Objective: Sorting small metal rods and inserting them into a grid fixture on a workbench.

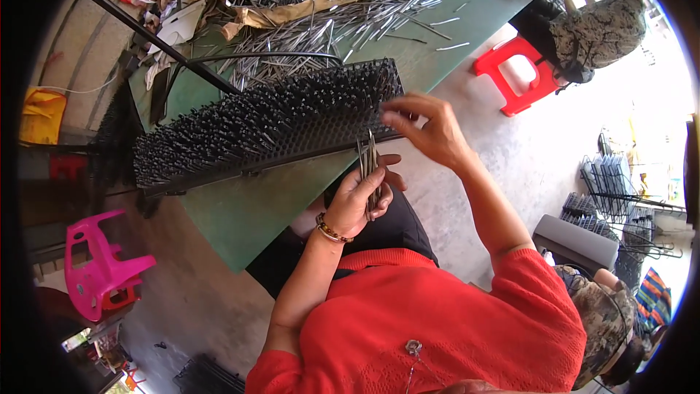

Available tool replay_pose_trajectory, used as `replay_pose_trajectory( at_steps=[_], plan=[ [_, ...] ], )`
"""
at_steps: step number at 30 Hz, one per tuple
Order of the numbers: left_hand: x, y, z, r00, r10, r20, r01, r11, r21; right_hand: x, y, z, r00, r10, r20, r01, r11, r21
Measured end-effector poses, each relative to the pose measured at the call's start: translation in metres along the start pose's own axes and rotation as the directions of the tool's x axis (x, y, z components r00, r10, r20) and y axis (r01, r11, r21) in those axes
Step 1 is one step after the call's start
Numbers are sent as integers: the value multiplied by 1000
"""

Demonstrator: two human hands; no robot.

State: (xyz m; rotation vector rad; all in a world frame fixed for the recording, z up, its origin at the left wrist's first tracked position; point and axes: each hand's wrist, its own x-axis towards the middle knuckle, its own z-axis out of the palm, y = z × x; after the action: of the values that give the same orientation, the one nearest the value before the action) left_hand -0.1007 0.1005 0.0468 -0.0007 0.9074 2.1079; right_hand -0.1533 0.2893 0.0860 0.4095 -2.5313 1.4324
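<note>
Head view: gripping thin metal rods (369, 168) in the left hand (357, 201), curling the right hand (432, 131) by a black tray (321, 133), impossible to tell whether around anything, facing a heap of loose rods (292, 4) on a green table (244, 230).

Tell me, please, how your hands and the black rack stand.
Left hand: clasping thin metal strips. Right hand: near right end of black rack, grip unclear. Rack: partly filled. Loose strips heaped beyond.

rack (328, 131) ahead, room toward red stool (539, 86)
</note>
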Motion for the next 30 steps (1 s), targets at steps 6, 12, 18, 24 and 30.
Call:
replay_pose_trajectory(
  at_steps=[6,12,18,24,30],
  plan=[
    [-2,1,8,998,-2,65,1,1000,22,-23,0,10,791,385,476,-598,650,469],
    [0,0,8,999,-21,-32,23,996,84,-18,8,-4,878,406,252,-477,726,495],
    [8,-7,3,992,72,-106,-53,982,179,-8,3,-11,910,390,142,-400,733,550],
    [8,-13,0,976,98,-193,-53,973,225,8,14,-15,941,257,-219,-156,906,394],
    [6,-16,-1,982,51,-184,-10,975,220,21,22,-15,981,-60,-186,58,998,-14]
  ],
)
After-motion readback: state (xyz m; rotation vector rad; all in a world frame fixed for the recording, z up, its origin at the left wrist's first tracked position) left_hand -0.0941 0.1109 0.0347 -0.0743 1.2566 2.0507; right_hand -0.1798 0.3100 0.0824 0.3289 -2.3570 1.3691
